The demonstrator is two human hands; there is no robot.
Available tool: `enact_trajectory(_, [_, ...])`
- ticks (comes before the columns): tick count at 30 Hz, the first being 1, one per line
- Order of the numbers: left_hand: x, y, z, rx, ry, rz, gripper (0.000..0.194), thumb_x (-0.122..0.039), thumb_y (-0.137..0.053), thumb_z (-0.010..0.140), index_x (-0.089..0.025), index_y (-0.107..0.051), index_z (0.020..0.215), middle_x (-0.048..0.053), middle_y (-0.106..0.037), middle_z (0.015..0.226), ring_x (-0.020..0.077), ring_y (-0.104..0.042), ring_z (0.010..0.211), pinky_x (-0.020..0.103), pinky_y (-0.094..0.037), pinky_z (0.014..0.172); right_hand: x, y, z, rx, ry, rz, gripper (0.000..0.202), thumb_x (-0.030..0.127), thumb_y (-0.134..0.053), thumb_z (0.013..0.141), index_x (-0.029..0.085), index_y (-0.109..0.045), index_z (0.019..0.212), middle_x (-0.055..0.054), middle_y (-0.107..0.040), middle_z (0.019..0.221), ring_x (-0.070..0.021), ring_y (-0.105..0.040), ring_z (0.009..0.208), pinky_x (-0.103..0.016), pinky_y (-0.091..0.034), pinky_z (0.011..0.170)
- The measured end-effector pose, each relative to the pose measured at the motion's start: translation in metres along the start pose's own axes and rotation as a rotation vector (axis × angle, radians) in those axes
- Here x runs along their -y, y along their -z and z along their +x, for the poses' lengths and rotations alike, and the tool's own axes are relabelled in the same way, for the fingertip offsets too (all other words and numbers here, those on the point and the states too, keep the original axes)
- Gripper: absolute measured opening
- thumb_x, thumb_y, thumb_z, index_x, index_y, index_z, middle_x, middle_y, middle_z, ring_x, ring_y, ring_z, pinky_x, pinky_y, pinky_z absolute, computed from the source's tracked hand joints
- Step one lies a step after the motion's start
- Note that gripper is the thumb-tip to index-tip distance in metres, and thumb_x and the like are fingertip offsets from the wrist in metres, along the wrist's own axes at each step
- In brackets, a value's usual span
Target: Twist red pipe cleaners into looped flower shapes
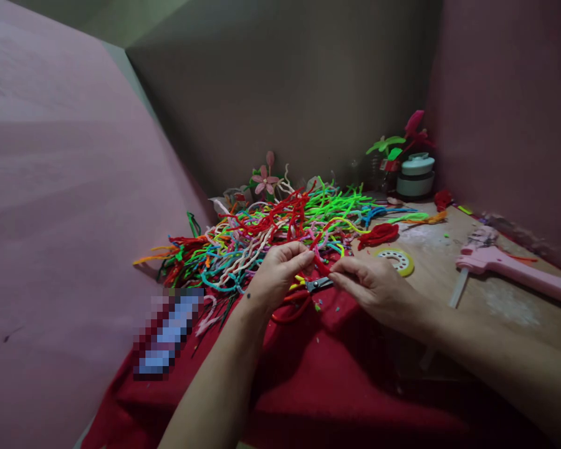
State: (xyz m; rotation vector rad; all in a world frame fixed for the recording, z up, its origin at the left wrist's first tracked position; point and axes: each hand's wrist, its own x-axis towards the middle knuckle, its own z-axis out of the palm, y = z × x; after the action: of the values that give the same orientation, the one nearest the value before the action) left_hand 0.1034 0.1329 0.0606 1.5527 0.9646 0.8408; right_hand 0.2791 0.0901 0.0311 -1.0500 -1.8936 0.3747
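Note:
A red pipe cleaner piece (321, 266) spans the short gap between my two hands. My left hand (283, 274) pinches its left end, fingers closed. The thumb and forefinger of my right hand (369, 288) are closed on its right end. Just below and behind the fingers lie scissors (318, 284) with orange-red handles, partly hidden by my hands. Behind them spreads a large heap of pipe cleaners (262, 231) in red, green, white, yellow and blue. A red bundle (378, 236) rests to the right of the heap.
On the wooden board (477, 330) at right are a pink glue gun (518, 265) and a yellow tape roll (404, 264). A lidded jar (416, 176) and pipe cleaner flowers (265, 181) stand at the back. Red cloth (303, 386) covers the near side.

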Motion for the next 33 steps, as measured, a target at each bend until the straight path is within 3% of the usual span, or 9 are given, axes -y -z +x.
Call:
enact_trajectory(2, [-0.003,0.0,-0.002,0.024,-0.01,0.034,0.025,-0.035,-0.061,0.071,-0.013,-0.053,0.065,-0.001,-0.054,0.059,0.0066,-0.045,0.053,0.018,-0.034,0.053,0.001,0.002,0.001,-0.037,0.048,0.055,0.017,0.018,-0.044,0.084,0.017,-0.061,0.081,-0.002,-0.057,0.068,-0.0115,-0.051,0.061,-0.024,-0.039,0.059])
enact_trajectory(5, [-0.006,-0.002,-0.006,0.121,-0.016,0.101,0.024,-0.035,-0.061,0.071,-0.012,-0.054,0.066,-0.001,-0.051,0.059,0.0067,-0.043,0.054,0.019,-0.034,0.054,-0.001,0.006,0.005,-0.194,0.18,0.031,0.025,0.016,-0.044,0.084,0.019,-0.059,0.103,-0.006,-0.057,0.089,-0.0157,-0.052,0.081,-0.028,-0.042,0.07])
enact_trajectory(9, [-0.008,-0.009,-0.009,0.171,-0.022,0.194,0.024,-0.036,-0.057,0.074,-0.011,-0.056,0.07,-0.001,-0.051,0.062,0.0072,-0.042,0.055,0.019,-0.032,0.052,-0.003,0.007,0.009,-0.158,0.262,-0.166,0.014,0.018,-0.052,0.078,0.018,-0.067,0.08,-0.007,-0.056,0.078,-0.0194,-0.047,0.08,-0.033,-0.039,0.071])
enact_trajectory(11, [-0.008,-0.012,-0.01,0.147,-0.053,0.243,0.023,-0.034,-0.055,0.076,-0.012,-0.054,0.069,-0.002,-0.049,0.06,0.0063,-0.039,0.054,0.019,-0.03,0.051,-0.002,0.007,0.009,-0.075,0.134,-0.089,0.015,0.019,-0.053,0.077,0.016,-0.065,0.068,-0.005,-0.057,0.068,-0.0171,-0.048,0.072,-0.031,-0.038,0.068])
enact_trajectory(15, [-0.007,-0.017,-0.008,0.053,-0.112,0.313,0.021,-0.03,-0.054,0.077,-0.012,-0.053,0.065,-0.003,-0.045,0.058,0.0065,-0.038,0.055,0.019,-0.031,0.053,-0.002,0.006,0.009,0.137,-0.287,0.313,0.023,0.028,-0.053,0.077,0.014,-0.065,0.062,-0.001,-0.057,0.056,-0.0118,-0.048,0.056,-0.025,-0.037,0.056])
enact_trajectory(18, [-0.004,-0.02,-0.007,0.005,-0.11,0.286,0.02,-0.03,-0.053,0.076,-0.013,-0.054,0.066,-0.003,-0.048,0.06,0.0072,-0.041,0.056,0.019,-0.032,0.054,-0.005,0.006,0.01,0.222,-0.453,0.557,0.025,0.033,-0.058,0.072,0.013,-0.064,0.06,0.0,-0.054,0.052,-0.0094,-0.044,0.048,-0.024,-0.033,0.05])
enact_trajectory(24, [-0.001,-0.021,-0.007,-0.037,-0.09,0.303,0.021,-0.032,-0.053,0.077,-0.014,-0.055,0.065,-0.004,-0.047,0.054,0.0071,-0.039,0.051,0.02,-0.032,0.051,-0.008,0.005,0.011,0.271,-0.52,0.676,0.019,0.029,-0.062,0.066,0.012,-0.062,0.058,-0.001,-0.057,0.055,-0.0101,-0.047,0.052,-0.025,-0.036,0.054])
enact_trajectory(30, [-0.003,-0.022,-0.006,-0.17,-0.338,0.513,0.015,-0.028,-0.06,0.073,-0.015,-0.062,0.065,0.0,-0.054,0.069,0.0112,-0.049,0.07,0.022,-0.037,0.068,-0.003,0.005,0.011,0.259,-0.487,0.696,0.02,0.025,-0.058,0.069,0.013,-0.058,0.054,0.0,-0.054,0.05,-0.0088,-0.046,0.048,-0.024,-0.035,0.052])
enact_trajectory(33, [-0.006,-0.023,-0.008,-0.137,-0.248,0.462,0.016,-0.029,-0.059,0.074,-0.014,-0.061,0.066,-0.002,-0.052,0.062,0.0089,-0.046,0.06,0.021,-0.035,0.059,0.0,0.007,0.012,0.276,-0.502,0.7,0.019,0.026,-0.057,0.07,0.013,-0.057,0.055,0.0,-0.054,0.05,-0.0092,-0.046,0.047,-0.024,-0.035,0.05])
